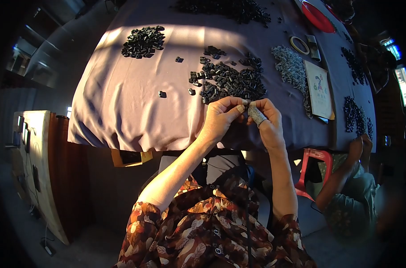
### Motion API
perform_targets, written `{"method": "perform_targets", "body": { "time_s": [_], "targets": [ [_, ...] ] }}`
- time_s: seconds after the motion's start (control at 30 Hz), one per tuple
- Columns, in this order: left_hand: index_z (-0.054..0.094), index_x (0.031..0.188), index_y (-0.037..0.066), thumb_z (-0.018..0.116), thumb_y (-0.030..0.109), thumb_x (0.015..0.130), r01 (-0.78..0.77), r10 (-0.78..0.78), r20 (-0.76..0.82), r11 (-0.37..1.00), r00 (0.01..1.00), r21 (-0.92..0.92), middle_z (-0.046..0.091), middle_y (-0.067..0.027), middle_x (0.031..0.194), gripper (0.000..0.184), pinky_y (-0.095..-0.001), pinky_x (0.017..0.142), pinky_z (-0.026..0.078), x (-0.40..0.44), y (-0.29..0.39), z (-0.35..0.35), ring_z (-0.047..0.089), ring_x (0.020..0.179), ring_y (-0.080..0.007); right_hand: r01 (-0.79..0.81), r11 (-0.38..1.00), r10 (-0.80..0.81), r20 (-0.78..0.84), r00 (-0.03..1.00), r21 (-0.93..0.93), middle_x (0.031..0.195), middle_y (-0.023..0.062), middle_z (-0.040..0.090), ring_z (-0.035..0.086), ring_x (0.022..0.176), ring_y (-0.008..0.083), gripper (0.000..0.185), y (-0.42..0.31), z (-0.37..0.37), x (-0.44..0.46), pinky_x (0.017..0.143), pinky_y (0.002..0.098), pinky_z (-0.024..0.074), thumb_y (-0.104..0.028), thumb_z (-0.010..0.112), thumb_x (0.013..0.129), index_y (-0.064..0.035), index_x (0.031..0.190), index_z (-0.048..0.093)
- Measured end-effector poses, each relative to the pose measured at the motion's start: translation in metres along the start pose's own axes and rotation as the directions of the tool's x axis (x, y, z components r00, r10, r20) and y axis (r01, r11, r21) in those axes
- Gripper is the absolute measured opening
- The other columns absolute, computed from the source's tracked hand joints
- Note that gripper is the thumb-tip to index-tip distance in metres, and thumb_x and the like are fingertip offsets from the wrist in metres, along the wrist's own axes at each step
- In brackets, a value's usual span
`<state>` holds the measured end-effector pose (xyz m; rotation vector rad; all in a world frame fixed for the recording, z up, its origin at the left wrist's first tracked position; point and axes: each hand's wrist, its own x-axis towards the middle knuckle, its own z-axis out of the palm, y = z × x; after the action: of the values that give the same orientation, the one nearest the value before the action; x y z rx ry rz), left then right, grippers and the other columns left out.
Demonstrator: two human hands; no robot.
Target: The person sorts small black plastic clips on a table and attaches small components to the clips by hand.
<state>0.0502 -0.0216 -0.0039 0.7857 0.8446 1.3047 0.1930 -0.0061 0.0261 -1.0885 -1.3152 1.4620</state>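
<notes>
My left hand (221, 118) and my right hand (270, 125) meet at the near side of the cloth-covered table, fingertips pinched close together. A grey textured cover (257, 115) wraps my right thumb. Whatever lies between the fingertips is too small and hidden to make out. Just beyond my hands spreads a heap of small black parts (232, 80). A few loose black pieces lie left of it, one black piece (192, 92) close to my left hand. To the right of the heap is a pile of small silvery metal pieces (290, 67).
Another black pile (142, 42) sits at the left, with a larger one (225, 9) at the far side. On the right lie a tape roll (300, 45), a printed booklet (319, 89) and a red basin (318, 17). Another person's hand (362, 145) rests at the right edge.
</notes>
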Motion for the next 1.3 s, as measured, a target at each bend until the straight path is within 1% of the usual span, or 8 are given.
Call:
{"method": "perform_targets", "body": {
  "time_s": [0.2,0.4,0.47,0.5,0.8,0.97,1.07,1.3],
  "targets": [
    [0.059,0.097,-0.001,0.053,0.003,0.085,0.011,-0.01,0.019,0.999,1.0,-0.034,0.059,-0.0038,0.082,0.013,-0.0197,0.063,0.046,-0.001,0.001,-0.001,0.053,0.067,-0.0079,-0.013,0.991,-0.003,0.123,0.992,0.135,0.077,0.0038,0.058,0.053,0.065,0.0074,0.006,0.001,-0.004,0.002,0.061,0.0209,0.0449,-0.002,0.052,0.083,0.0002,0.089,0.054],
    [0.059,0.096,-0.001,0.053,0.002,0.085,0.011,-0.01,0.009,0.997,1.0,-0.082,0.06,-0.0039,0.083,0.012,-0.0201,0.064,0.046,-0.002,0.003,0.001,0.053,0.068,-0.0079,-0.014,0.989,-0.001,0.105,0.994,0.146,0.076,0.0038,0.058,0.054,0.066,0.0079,0.006,0.002,-0.003,0.001,0.062,0.021,0.0455,0.0,0.052,0.083,0.0001,0.088,0.054],
    [0.059,0.096,-0.001,0.053,0.002,0.085,0.009,-0.009,0.003,0.997,1.0,-0.078,0.06,-0.0038,0.083,0.012,-0.02,0.064,0.046,-0.002,0.005,0.003,0.052,0.067,-0.0077,0.007,0.995,-0.015,0.085,0.996,0.097,0.076,0.0037,0.058,0.054,0.066,0.0079,0.006,0.006,-0.005,0.002,0.063,0.0211,0.0457,0.0,0.052,0.082,0.0001,0.088,0.054],
    [0.059,0.095,0.0,0.053,0.002,0.085,0.0,0.0,0.001,0.997,1.0,-0.073,0.06,-0.0037,0.083,0.012,-0.0199,0.063,0.046,-0.001,0.003,0.003,0.052,0.067,-0.0076,0.017,0.997,-0.023,0.076,0.997,0.072,0.076,0.0037,0.058,0.055,0.067,0.0079,0.006,0.008,-0.006,0.002,0.063,0.0211,0.0458,0.001,0.052,0.082,0.0001,0.088,0.055],
    [0.06,0.094,-0.001,0.055,0.003,0.084,-0.023,0.023,-0.037,1.0,0.999,0.007,0.059,-0.0022,0.078,0.012,-0.019,0.063,0.044,-0.002,0.001,0.004,0.051,0.065,-0.0066,0.004,0.989,-0.013,0.06,0.998,0.149,0.075,0.0042,0.059,0.056,0.065,0.0087,0.005,0.016,-0.007,0.001,0.061,0.0212,0.047,0.002,0.054,0.081,0.0002,0.085,0.056],
    [0.06,0.094,-0.001,0.055,0.002,0.084,-0.025,0.027,-0.054,0.999,0.998,0.035,0.059,-0.0021,0.077,0.012,-0.019,0.062,0.044,-0.003,-0.002,0.003,0.05,0.064,-0.0064,0.019,0.99,-0.028,0.066,0.997,0.14,0.075,0.0044,0.059,0.057,0.064,0.0095,0.004,0.017,-0.005,0.001,0.061,0.0216,0.0477,0.002,0.055,0.08,-0.0004,0.083,0.056],
    [0.061,0.092,0.0,0.055,0.003,0.084,-0.037,0.038,-0.053,0.999,0.998,0.013,0.06,-0.0012,0.075,0.01,-0.017,0.059,0.044,-0.003,-0.003,0.002,0.052,0.063,-0.0048,0.032,0.988,-0.041,0.059,0.997,0.152,0.075,0.0046,0.059,0.057,0.064,0.0101,0.005,0.019,-0.004,0.001,0.06,0.0217,0.0479,0.003,0.056,0.08,-0.0005,0.082,0.056],
    [0.06,0.088,0.0,0.053,-0.002,0.083,-0.098,0.097,0.024,0.994,0.995,0.045,0.06,-0.0023,0.076,0.008,-0.0185,0.06,0.046,-0.004,-0.003,0.0,0.054,0.064,-0.0059,0.092,0.987,-0.102,0.068,0.992,0.133,0.076,0.0049,0.059,0.057,0.065,0.0101,0.007,0.02,-0.005,-0.001,0.06,0.0216,0.0488,0.006,0.058,0.078,-0.0004,0.08,0.055]
  ]
}}
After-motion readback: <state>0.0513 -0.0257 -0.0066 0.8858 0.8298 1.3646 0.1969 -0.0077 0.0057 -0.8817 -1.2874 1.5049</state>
